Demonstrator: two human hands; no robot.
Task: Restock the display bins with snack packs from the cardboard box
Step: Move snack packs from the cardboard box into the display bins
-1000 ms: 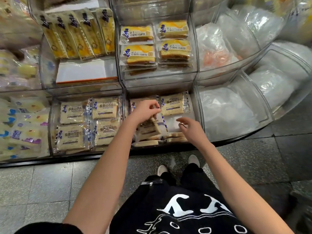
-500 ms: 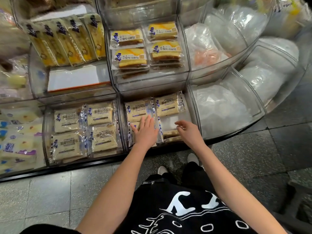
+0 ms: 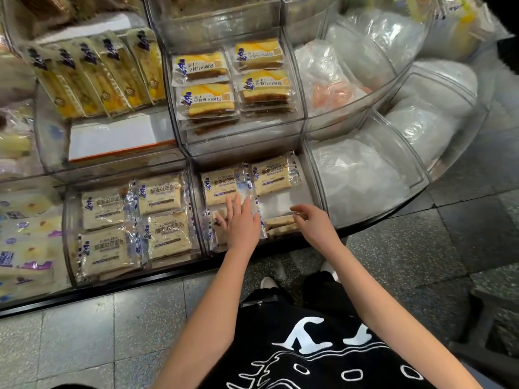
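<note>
A beige pack (image 3: 214,240) in clear, blue-printed wrap is pressed by the flat left hand (image 3: 241,224); the right hand (image 3: 316,224) is held slack, grasping nothing.

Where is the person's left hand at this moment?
In the head view, the left hand lies flat on the front-left beige pack in the lower middle bin, just left of the right hand.

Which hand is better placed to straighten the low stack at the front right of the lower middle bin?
Right. The right hand is right at that low stack, fingers loosely curled and holding nothing. The left hand lies flat on the front-left pack, so it is occupied.
</note>
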